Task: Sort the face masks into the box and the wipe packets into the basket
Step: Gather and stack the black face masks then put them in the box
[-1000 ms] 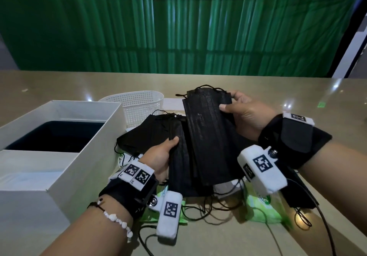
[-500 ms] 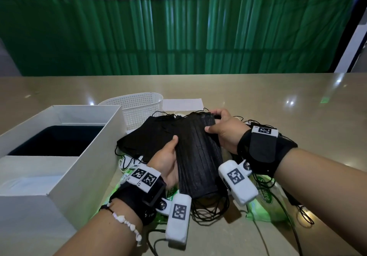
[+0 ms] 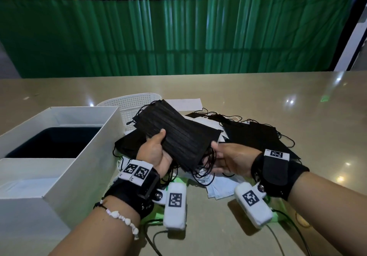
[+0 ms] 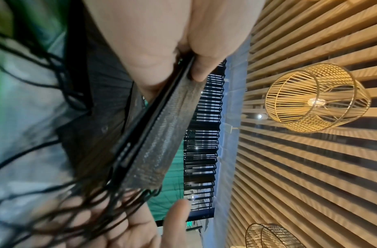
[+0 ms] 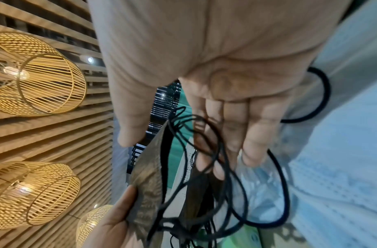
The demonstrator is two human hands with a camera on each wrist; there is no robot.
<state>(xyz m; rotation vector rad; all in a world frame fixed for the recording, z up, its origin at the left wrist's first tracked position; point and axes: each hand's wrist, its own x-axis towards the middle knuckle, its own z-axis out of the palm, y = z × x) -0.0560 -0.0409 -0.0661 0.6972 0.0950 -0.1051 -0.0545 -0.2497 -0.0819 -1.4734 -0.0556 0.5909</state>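
My left hand point(image 3: 156, 154) grips a stack of flat black pleated face masks point(image 3: 178, 136), thumb on top and fingers curled underneath, holding it tilted above the beige tabletop point(image 3: 278, 100). My right hand point(image 3: 232, 160) sits just beside the stack's near corner with fingers straight and relaxed; the masks' black ear loops point(image 5: 206, 151) drape across those fingers point(image 5: 253, 144), though through the blur I can't say whether any loop is actually caught. The open white rectangular box point(image 3: 83, 146) stands to the left, and the white perforated plastic basket point(image 3: 127, 104) just behind it. More black and pale blue masks point(image 3: 220, 188) lie heaped under my hands, with a green wipe packet point(image 5: 249, 236) peeking out beneath.
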